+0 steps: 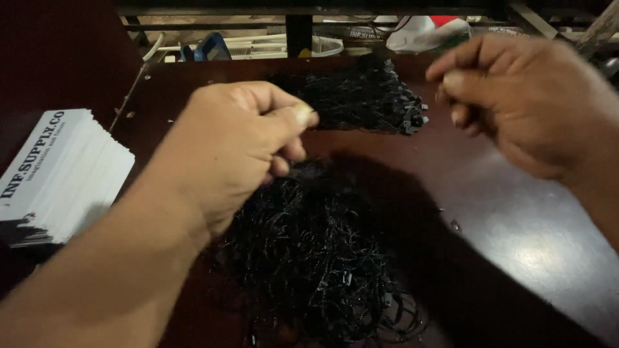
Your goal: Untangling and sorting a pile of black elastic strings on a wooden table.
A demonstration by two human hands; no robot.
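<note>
A loose heap of thin black cords [316,258] lies on the dark brown table [516,219] in front of me. My left hand [235,148] hovers over its top edge, thumb and fingers pinched on a strand of the heap. A second, tidier bundle of black cords [367,96] with small plastic ends lies farther back. My right hand [522,103] is raised to the right of that bundle, blurred, fingers curled and pinched together; whether anything is between them I cannot tell.
A stack of white printed cards [61,174] sits at the table's left edge. Beyond the far edge are a white fan grille [271,45], a blue object [209,48], a white and red bag [425,32] and dark metal bars.
</note>
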